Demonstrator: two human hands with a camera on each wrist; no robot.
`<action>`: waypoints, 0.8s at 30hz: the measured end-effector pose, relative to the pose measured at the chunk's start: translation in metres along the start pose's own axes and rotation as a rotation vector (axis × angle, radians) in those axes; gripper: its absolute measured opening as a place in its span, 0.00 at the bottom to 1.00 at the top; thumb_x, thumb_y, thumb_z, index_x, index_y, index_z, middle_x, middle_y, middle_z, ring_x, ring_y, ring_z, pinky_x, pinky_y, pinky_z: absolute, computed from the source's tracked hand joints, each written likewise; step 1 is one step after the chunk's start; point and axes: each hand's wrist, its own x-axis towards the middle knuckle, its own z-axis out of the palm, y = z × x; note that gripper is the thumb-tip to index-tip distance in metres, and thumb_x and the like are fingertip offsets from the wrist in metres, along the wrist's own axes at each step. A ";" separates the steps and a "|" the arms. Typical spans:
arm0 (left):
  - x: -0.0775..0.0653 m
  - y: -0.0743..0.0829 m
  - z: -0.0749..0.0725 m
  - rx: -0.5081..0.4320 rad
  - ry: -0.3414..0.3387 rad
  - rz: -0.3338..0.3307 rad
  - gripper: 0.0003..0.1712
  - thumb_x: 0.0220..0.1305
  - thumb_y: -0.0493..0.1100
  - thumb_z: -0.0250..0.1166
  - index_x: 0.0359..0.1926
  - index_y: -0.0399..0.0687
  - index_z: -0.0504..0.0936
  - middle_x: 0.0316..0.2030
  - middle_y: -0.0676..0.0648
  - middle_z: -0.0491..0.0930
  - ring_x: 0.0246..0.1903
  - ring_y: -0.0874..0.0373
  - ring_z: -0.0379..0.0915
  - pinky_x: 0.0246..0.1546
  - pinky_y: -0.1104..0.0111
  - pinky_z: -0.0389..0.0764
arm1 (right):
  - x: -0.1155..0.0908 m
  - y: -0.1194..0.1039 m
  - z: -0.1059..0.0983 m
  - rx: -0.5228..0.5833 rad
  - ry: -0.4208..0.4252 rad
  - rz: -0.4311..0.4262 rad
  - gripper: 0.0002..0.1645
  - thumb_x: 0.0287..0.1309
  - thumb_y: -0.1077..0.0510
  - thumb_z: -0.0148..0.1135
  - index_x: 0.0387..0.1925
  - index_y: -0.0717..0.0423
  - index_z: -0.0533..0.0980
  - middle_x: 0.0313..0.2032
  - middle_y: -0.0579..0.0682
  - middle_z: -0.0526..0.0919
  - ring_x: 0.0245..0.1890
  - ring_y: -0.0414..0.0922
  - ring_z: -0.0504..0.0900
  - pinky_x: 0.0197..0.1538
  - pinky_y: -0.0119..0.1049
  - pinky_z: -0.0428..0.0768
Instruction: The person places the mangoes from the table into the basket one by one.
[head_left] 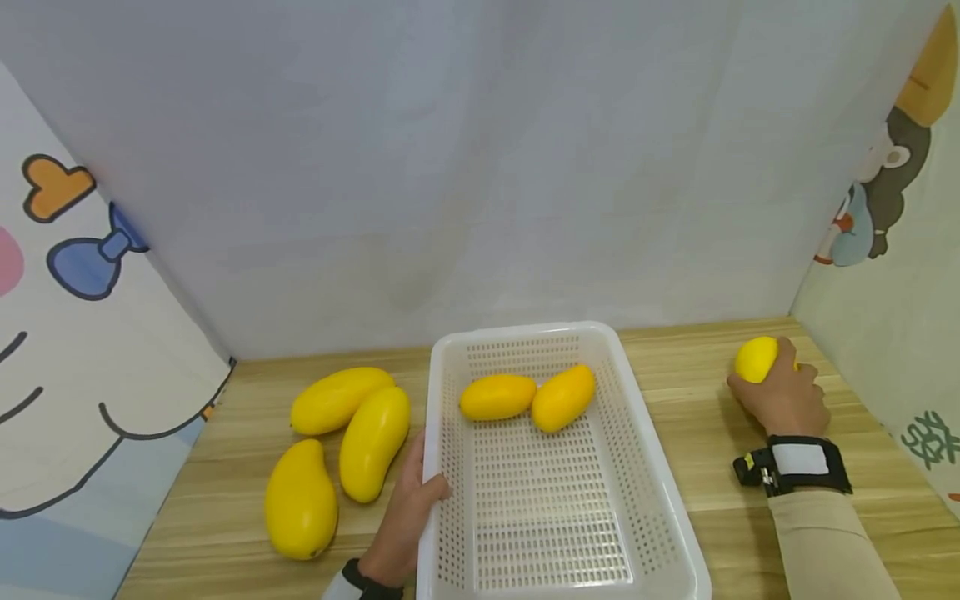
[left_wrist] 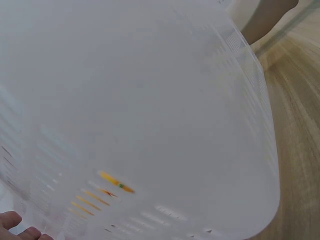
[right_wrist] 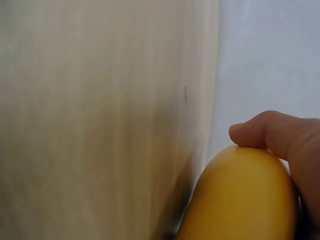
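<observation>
My right hand (head_left: 787,396) grips a yellow mango (head_left: 756,358) at the right side of the table. In the right wrist view the thumb lies over one end of that mango (right_wrist: 240,195). With its thumb over the rim and its fingers outside, my left hand (head_left: 408,508) holds the left side of a white perforated plastic basket (head_left: 671,492). Two mangoes, one on the left (head_left: 497,397) and one on the right (head_left: 564,398), lie end to end in the far part of the basket. The basket's wall (left_wrist: 150,100) fills most of the left wrist view.
Left of the basket, three more mangoes lie on the wood-grain table (head_left: 217,475): one at the back (head_left: 339,400), one beside the basket (head_left: 375,444) and one nearer the front (head_left: 302,500). A pale backdrop (head_left: 480,167) stands behind; printed panels (head_left: 67,358) flank the table.
</observation>
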 end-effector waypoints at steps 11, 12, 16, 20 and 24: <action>0.001 0.000 0.000 0.024 0.020 -0.014 0.50 0.51 0.26 0.44 0.71 0.67 0.41 0.70 0.48 0.44 0.64 0.42 0.47 0.57 0.47 0.58 | -0.003 -0.001 -0.006 0.015 0.010 -0.022 0.57 0.52 0.36 0.56 0.70 0.59 0.40 0.41 0.74 0.61 0.35 0.72 0.68 0.25 0.58 0.69; 0.002 0.001 0.000 0.027 0.025 -0.019 0.49 0.51 0.26 0.44 0.71 0.67 0.41 0.70 0.48 0.44 0.64 0.42 0.47 0.57 0.47 0.58 | -0.004 -0.003 -0.007 0.019 0.015 -0.025 0.57 0.52 0.36 0.56 0.70 0.59 0.41 0.41 0.74 0.61 0.35 0.71 0.68 0.25 0.57 0.69; 0.001 0.001 0.000 0.028 0.036 -0.026 0.49 0.51 0.27 0.43 0.71 0.66 0.41 0.70 0.48 0.44 0.64 0.43 0.47 0.58 0.48 0.57 | -0.006 -0.008 -0.011 0.030 0.030 -0.044 0.56 0.52 0.37 0.57 0.70 0.59 0.41 0.42 0.74 0.62 0.34 0.69 0.69 0.23 0.53 0.69; 0.001 0.000 0.000 0.021 0.024 -0.006 0.49 0.51 0.26 0.43 0.71 0.63 0.41 0.70 0.47 0.45 0.64 0.42 0.46 0.58 0.47 0.56 | -0.008 -0.011 -0.015 0.047 0.068 -0.073 0.56 0.52 0.37 0.58 0.71 0.55 0.41 0.43 0.74 0.63 0.34 0.68 0.69 0.22 0.52 0.68; 0.001 -0.001 0.000 0.021 0.015 0.003 0.49 0.51 0.25 0.43 0.71 0.63 0.41 0.70 0.47 0.45 0.64 0.42 0.47 0.58 0.47 0.56 | -0.012 -0.015 -0.020 0.071 0.113 -0.107 0.55 0.51 0.38 0.59 0.71 0.54 0.43 0.44 0.73 0.63 0.35 0.67 0.69 0.21 0.51 0.68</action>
